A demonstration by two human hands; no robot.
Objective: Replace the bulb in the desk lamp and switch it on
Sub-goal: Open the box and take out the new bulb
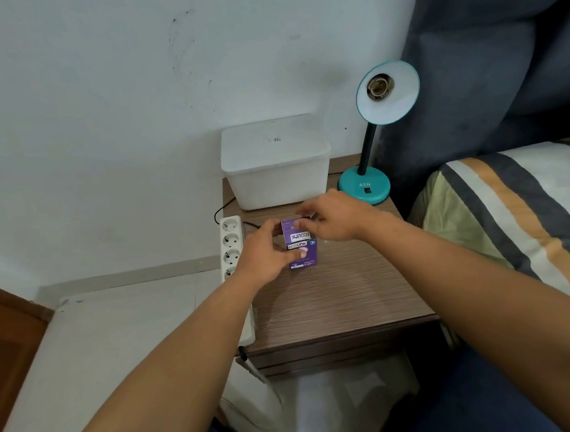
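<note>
A small purple bulb box (300, 248) stands on the wooden nightstand (342, 295). My left hand (262, 254) grips its left side, thumb across the front. My right hand (330, 218) pinches the top flap at the box's far edge. The teal desk lamp (365, 186) stands at the nightstand's back right corner. Its shade (388, 92) is tilted toward me and the socket (379, 85) inside holds no bulb. A small black switch (368, 190) sits on the lamp's base. The bulb itself is hidden.
A white lidded plastic container (275, 163) sits at the back of the nightstand. A white power strip (232, 252) runs along its left edge with a black cord. A bed with a striped cover (517, 215) lies to the right, a dark padded headboard (488, 69) behind.
</note>
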